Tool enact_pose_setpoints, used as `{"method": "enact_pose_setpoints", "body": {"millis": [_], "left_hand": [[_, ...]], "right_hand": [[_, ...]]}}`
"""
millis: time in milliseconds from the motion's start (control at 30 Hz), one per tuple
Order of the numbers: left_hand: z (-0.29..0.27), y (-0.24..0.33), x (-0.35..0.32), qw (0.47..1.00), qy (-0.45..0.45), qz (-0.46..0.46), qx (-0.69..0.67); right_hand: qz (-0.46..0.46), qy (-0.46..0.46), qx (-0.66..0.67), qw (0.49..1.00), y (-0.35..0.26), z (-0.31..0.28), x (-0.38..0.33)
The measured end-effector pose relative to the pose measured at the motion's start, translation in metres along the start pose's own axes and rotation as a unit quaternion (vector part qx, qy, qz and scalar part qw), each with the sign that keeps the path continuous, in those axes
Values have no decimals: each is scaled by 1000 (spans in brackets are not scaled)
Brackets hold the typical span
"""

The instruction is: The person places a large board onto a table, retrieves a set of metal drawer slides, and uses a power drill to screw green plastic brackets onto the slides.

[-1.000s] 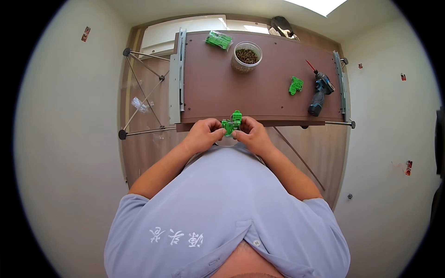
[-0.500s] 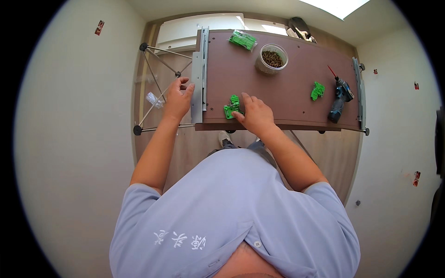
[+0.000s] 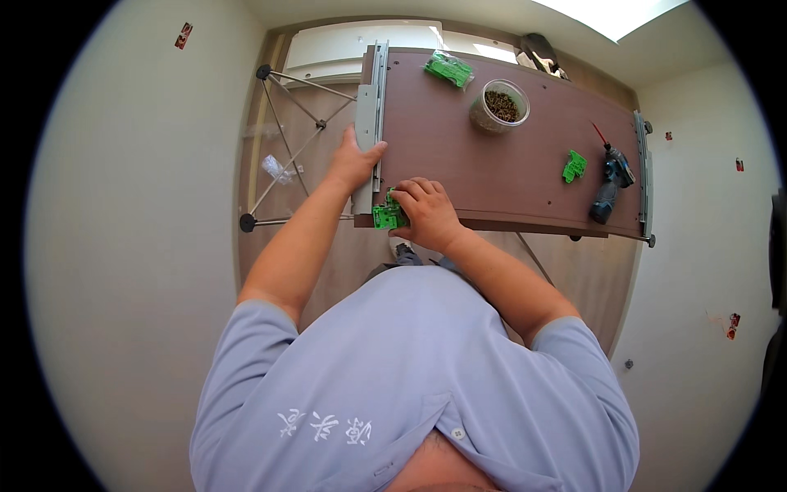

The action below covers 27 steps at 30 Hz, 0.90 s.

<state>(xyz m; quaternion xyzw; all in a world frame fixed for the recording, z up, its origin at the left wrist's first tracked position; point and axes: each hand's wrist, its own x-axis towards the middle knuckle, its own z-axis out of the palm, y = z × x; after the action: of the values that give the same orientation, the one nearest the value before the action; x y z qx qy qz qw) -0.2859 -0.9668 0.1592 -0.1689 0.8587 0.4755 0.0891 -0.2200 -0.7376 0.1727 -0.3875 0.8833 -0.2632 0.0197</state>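
My left hand [image 3: 358, 161] grips the left edge of a brown panel [image 3: 459, 176], its thumb over the metal slide rail [image 3: 379, 107] and its fingers at the outer side. My right hand [image 3: 428, 215] closes around a green plastic fitting [image 3: 387, 216] at the panel's near left corner, beside the rail. The palm and fingers hide part of that fitting. Another green fitting [image 3: 575, 166] lies on the right part of the panel. Near it rests a dark cordless screwdriver [image 3: 608, 184] with a red bit.
A clear tub of screws [image 3: 500, 107] stands toward the panel's far side, beside a bagged green piece [image 3: 448, 70]. The panel rests on a folding metal frame [image 3: 283, 127]. A second slide rail [image 3: 643, 172] runs along the right edge. White boards [image 3: 361, 37] lie behind.
My left hand has come in from beside the panel and taken hold of its edge. My right hand has closed on the green fitting and shifted it left to the near corner.
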Motion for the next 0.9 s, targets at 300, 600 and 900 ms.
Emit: {"method": "enact_pose_setpoints", "body": {"millis": [300, 600, 900], "left_hand": [[3, -6, 5, 1000, -7, 7, -2], [3, -12, 24, 999, -33, -6, -5], [6, -1, 17, 999, 6, -30, 16]], "right_hand": [[2, 27, -11, 1000, -5, 10, 0], [-51, 40, -6, 998, -1, 10, -7], [0, 67, 38, 997, -4, 20, 12]]}}
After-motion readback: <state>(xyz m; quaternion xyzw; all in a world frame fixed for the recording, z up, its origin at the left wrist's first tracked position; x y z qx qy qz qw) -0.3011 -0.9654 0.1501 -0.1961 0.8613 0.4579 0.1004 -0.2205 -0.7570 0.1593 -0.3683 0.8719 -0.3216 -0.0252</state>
